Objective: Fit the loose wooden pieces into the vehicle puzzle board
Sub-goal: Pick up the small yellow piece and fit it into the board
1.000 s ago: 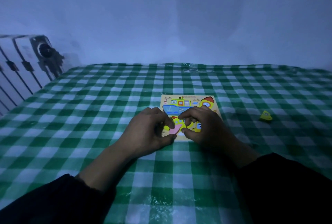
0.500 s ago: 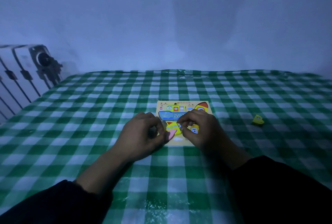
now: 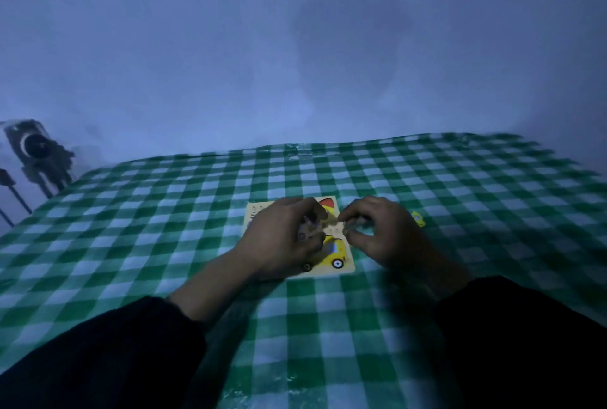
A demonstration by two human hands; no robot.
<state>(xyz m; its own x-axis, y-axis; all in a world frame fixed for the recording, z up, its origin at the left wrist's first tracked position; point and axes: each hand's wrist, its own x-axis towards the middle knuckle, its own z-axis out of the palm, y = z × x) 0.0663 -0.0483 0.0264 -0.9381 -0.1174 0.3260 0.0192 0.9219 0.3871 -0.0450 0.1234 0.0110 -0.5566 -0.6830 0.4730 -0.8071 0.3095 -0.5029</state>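
The vehicle puzzle board lies flat on the checked cloth, and a yellow car with black wheels shows at its near right corner. My left hand and my right hand meet above the board's middle. Between their fingertips they pinch a pale wooden piece, whose plain underside faces me. My left hand hides the board's left half. One loose yellow piece rests on the cloth just right of my right hand, touching neither hand.
A green-and-white checked cloth covers the whole surface up to a plain wall behind. A radiator with a dark valve stands at the far left. The light is dim.
Both hands have lifted from the board's near edge to above its middle, with a pale piece now between them. The yellow car is uncovered. The view has tilted upward.
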